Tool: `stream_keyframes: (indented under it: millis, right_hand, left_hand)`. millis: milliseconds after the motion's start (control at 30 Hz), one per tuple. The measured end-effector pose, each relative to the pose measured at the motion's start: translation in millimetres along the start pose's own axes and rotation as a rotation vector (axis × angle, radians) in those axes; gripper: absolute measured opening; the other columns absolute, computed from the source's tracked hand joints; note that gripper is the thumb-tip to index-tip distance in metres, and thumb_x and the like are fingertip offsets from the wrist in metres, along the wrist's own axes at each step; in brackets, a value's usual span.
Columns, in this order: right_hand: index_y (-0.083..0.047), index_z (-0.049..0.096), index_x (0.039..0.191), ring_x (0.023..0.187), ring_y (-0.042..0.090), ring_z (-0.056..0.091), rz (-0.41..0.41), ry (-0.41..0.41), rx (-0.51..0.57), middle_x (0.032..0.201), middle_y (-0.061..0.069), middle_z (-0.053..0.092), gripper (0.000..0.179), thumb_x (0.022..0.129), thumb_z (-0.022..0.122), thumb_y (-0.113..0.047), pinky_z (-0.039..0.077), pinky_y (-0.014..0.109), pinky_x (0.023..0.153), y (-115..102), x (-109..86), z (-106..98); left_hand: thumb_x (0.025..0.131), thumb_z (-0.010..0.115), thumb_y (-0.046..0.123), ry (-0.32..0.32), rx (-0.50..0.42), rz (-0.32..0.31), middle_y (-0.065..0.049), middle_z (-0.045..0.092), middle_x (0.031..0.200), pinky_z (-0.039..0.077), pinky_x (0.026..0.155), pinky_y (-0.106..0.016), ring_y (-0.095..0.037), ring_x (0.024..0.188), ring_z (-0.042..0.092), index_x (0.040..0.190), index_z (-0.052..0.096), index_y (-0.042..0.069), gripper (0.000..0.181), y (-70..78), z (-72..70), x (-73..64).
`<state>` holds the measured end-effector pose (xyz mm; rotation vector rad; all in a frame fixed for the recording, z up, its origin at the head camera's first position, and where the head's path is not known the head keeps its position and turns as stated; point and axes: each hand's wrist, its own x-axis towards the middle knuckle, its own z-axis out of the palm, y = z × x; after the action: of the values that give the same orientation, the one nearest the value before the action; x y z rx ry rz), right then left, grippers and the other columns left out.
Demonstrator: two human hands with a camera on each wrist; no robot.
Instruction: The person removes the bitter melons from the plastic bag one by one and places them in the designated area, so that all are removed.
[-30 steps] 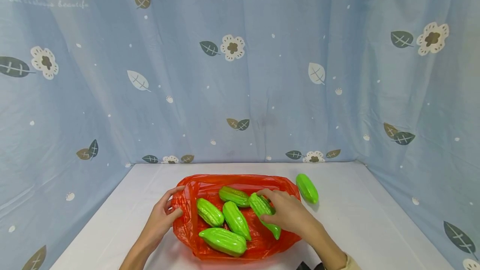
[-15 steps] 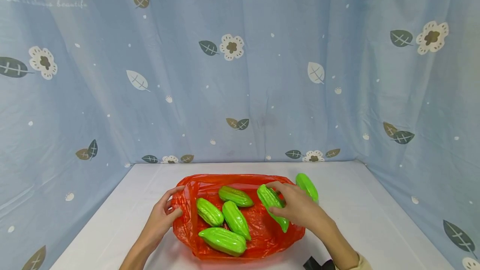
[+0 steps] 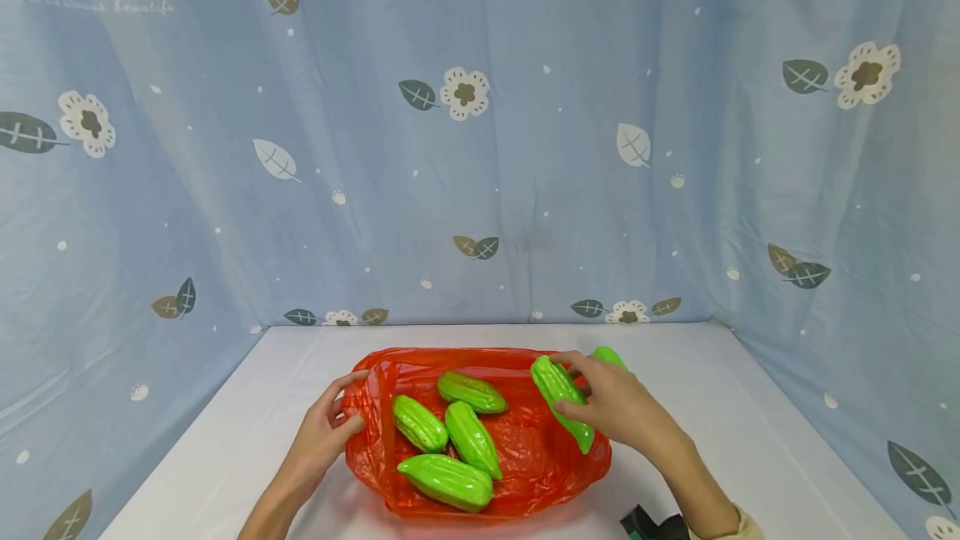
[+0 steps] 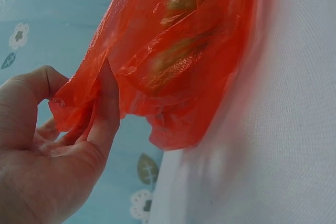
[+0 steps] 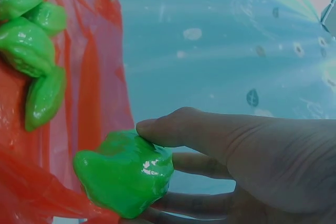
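A red plastic bag (image 3: 525, 461) lies spread open on the white table, with several shiny green bitter melons (image 3: 471, 440) inside. At the bag's left side, my left hand (image 3: 322, 433) holds its edge; the left wrist view has the thin plastic (image 4: 168, 77) between thumb and fingers. My right hand (image 3: 630, 408) grips another bitter melon (image 3: 564, 403) near the bag's right rim. In the right wrist view, thumb and fingers are around that ridged melon (image 5: 126, 177), its blunt end facing the camera.
Behind my right hand, one more bitter melon (image 3: 610, 356) lies on the table (image 3: 697, 373), partly hidden. A black object (image 3: 656, 523) shows under the right forearm. Blue printed curtains (image 3: 480, 148) enclose the table at the back and sides.
My right hand has carried its bitter melon right and slightly away, from among the others to the bag's right rim. It now covers most of the table melon. The left hand stays put.
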<state>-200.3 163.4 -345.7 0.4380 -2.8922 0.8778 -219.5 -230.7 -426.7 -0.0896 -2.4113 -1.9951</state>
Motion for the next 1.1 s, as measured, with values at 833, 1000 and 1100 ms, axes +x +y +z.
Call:
stream_keyframes:
  millis: [833, 1000, 1100]
  right_hand:
    - [-0.013, 0.055, 0.135, 0.101, 0.029, 0.067, 0.03, 0.022, 0.045, 0.114, 0.012, 0.069, 0.06, 0.081, 0.078, -0.026, 0.061, 0.038, 0.07, 27, -5.9, -31]
    - [-0.012, 0.054, 0.135, 0.097, 0.03, 0.068, 0.038, 0.033, 0.033, 0.114, 0.016, 0.068, 0.06, 0.081, 0.077, -0.026, 0.06, 0.039, 0.069, 32, -7.9, -37]
    - [-0.012, 0.054, 0.135, 0.095, 0.031, 0.069, 0.05, 0.041, 0.026, 0.114, 0.018, 0.068, 0.06, 0.082, 0.077, -0.026, 0.06, 0.039, 0.068, 36, -8.8, -41]
  left_hand:
    - [0.089, 0.053, -0.001, -0.002, 0.01, 0.002, -0.022, 0.054, 0.135, 0.06, 0.077, -0.033, -0.02, 0.097, 0.066, 0.143, 0.043, 0.02, 0.059, -0.2, -0.3, -0.1]
    - [0.089, 0.053, -0.001, 0.0, 0.011, 0.002, -0.022, 0.054, 0.134, 0.06, 0.077, -0.033, -0.02, 0.097, 0.066, 0.143, 0.043, 0.02, 0.059, -0.2, -0.1, 0.0]
    - [0.089, 0.053, 0.0, 0.0, 0.012, 0.001, -0.022, 0.054, 0.134, 0.06, 0.077, -0.033, -0.02, 0.097, 0.066, 0.143, 0.043, 0.02, 0.059, 0.1, -0.3, -0.2]
